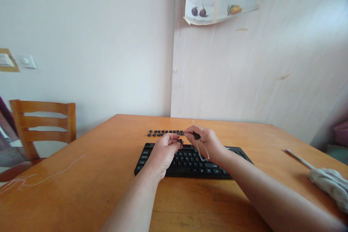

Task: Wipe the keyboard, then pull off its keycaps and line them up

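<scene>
A black keyboard (187, 168) lies on the wooden table, with both of my hands over it. My left hand (165, 152) is closed, pinching a small black keycap (179, 140) between thumb and fingertips. Close beside it on the right, my right hand (208, 141) is closed round a small dark piece (197, 136) with a thin, pale, wire-like loop (202, 152) hanging below; its exact kind I cannot make out. Behind the keyboard, several loose black keycaps (159, 133) stand in two rows, partly hidden by my hands. The keyboard's upper middle is also covered by them.
White threads (54, 174) lie on the table (108, 195) at the left. At the right edge is a grey-white cloth bundle (328, 183) with a thin stick (299, 157). A wooden chair (45, 123) stands at the left, and a wall (108, 43) rises behind the table.
</scene>
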The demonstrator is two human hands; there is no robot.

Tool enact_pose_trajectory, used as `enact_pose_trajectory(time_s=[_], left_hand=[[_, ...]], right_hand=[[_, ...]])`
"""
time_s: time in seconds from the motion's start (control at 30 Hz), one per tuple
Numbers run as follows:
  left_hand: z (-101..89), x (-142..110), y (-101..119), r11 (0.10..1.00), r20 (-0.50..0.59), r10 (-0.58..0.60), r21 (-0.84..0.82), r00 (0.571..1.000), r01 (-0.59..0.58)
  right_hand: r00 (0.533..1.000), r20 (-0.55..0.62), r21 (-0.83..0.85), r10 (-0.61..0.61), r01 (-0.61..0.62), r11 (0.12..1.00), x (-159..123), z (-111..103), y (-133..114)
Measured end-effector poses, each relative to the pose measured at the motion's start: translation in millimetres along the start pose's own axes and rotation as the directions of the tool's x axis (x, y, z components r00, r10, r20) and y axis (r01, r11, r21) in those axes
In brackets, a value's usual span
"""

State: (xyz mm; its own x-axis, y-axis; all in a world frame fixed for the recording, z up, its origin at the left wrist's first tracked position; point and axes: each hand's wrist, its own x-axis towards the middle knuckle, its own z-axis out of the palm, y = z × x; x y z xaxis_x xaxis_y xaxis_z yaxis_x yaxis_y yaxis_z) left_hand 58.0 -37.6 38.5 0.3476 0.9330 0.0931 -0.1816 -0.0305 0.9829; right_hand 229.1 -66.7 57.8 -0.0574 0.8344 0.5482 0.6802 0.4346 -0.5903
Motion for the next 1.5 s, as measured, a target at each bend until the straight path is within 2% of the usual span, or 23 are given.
enact_pose_trajectory(time_s=[0.1, 0.23, 0.5, 0.57, 0.67, 0.77, 0.87, 0.97, 1.2, 1.5], left_hand=[[0.6, 0, 1, 1.0, -0.007, -0.001, -0.017, 1.0, 0.001], [1.2, -1, 2, 0.999, -0.001, -0.008, -0.044, 1.0, 0.008], [0.7, 0, -1, 1.0, 0.015, -0.018, 0.004, 1.0, 0.018], [-0.5, 1, -2, 0.999, -0.01, -0.006, 0.041, 1.0, 0.007], [-4.6, 4, -3, 0.992, -0.131, 0.028, 0.123, 0.991, -0.012], [-9.2, 7, -3, 0.985, -0.252, 0.046, 0.171, 0.967, -0.003], [-11.1, 8, 0, 0.986, -0.308, 0.06, 0.167, 0.95, -0.008], [-10.4, 6, 2, 0.989, -0.323, 0.059, 0.144, 0.944, -0.013], [-11.3, 8, 2, 0.991, -0.341, 0.049, 0.133, 0.939, -0.003], [-11.9, 6, 3, 0.986, -0.323, 0.05, 0.168, 0.945, 0.006]], right_hand=[[0.989, 0.11, -0.196, -0.098, 0.118, 0.974, -2, -4, -1], [0.97, 0.193, -0.257, -0.148, 0.195, 0.946, -4, -6, -6], [0.967, 0.222, -0.363, -0.123, 0.199, 0.91, -5, -4, -11], [0.97, 0.218, -0.375, -0.112, 0.189, 0.907, -4, -6, -9], [0.987, 0.152, -0.408, -0.053, 0.111, 0.906, 4, -12, 3], [0.996, 0.043, -0.465, 0.078, -0.049, 0.884, 17, -20, 26], [0.975, 0.046, -0.513, 0.217, -0.163, 0.843, 31, -25, 52], [0.949, 0.072, -0.55, 0.307, -0.219, 0.806, 39, -23, 71], [0.914, 0.16, -0.644, 0.372, -0.188, 0.741, 48, -5, 86], [0.899, 0.178, -0.675, 0.401, -0.184, 0.714, 52, 4, 95]])
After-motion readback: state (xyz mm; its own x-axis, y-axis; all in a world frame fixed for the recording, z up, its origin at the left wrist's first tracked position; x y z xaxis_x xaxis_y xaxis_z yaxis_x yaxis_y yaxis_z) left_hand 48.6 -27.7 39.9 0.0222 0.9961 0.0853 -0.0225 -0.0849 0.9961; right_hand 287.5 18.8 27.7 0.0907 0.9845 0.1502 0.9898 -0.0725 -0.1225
